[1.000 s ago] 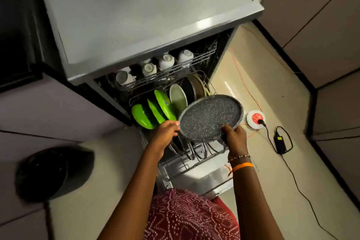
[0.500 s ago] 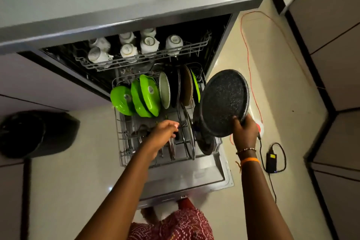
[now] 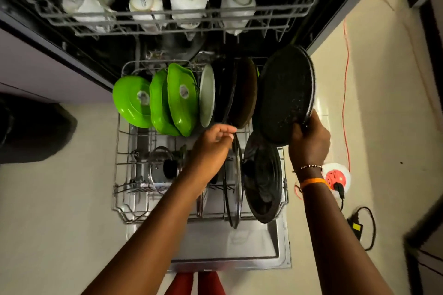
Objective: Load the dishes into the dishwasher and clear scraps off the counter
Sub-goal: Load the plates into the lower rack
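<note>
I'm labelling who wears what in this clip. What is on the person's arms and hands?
Both forearms are bare, with no sleeves or gloves in view. The right wrist, just below the right hand, carries two bands: a thin beaded bracelet and a broader orange band with a loose orange thread end beside it. The left hand and its wrist show no jewellery.

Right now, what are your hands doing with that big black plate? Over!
Right hand grips speckled black plate on edge, at lower rack's right end. Left hand touching a brown plate there. Row crowded.
</note>
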Demonstrator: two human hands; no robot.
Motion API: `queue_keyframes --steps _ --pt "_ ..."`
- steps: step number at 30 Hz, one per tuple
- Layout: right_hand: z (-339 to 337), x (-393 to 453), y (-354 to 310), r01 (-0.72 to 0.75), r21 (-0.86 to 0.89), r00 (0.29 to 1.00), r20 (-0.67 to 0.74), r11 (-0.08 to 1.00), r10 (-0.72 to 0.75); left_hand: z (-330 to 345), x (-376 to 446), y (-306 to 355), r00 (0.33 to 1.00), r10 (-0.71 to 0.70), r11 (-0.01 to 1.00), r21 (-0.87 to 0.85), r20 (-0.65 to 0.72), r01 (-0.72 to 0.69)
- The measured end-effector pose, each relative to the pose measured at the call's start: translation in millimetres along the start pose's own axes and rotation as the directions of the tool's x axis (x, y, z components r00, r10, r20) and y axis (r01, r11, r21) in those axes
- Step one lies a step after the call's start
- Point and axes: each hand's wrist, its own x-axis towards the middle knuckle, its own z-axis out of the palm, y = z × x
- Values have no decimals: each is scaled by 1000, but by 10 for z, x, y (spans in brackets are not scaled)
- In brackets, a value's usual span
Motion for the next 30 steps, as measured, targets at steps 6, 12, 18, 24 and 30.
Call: queue_keyframes --steps 6,12,18,24,30 --pt "479 189 87 38 -150 996 84 988 -26 121 365 -257 994 81 996 -41 -78 -84" --pt "788 481 131 29 -250 985 170 968 14 180 557 -461 991 81 995 -52 -104 -87" --pt "1005 734 184 45 -254 958 287 966 31 203 597 -460 994 51 997 -58 -99 -57" --pt "1005 809 238 68 -114 971 235 991 -40 207 650 -498 994 13 997 -73 -112 -21" --pt "1084 952 188 82 -32 988 134 996 -77 228 645 -538 996 -18 997 -72 -91 12"
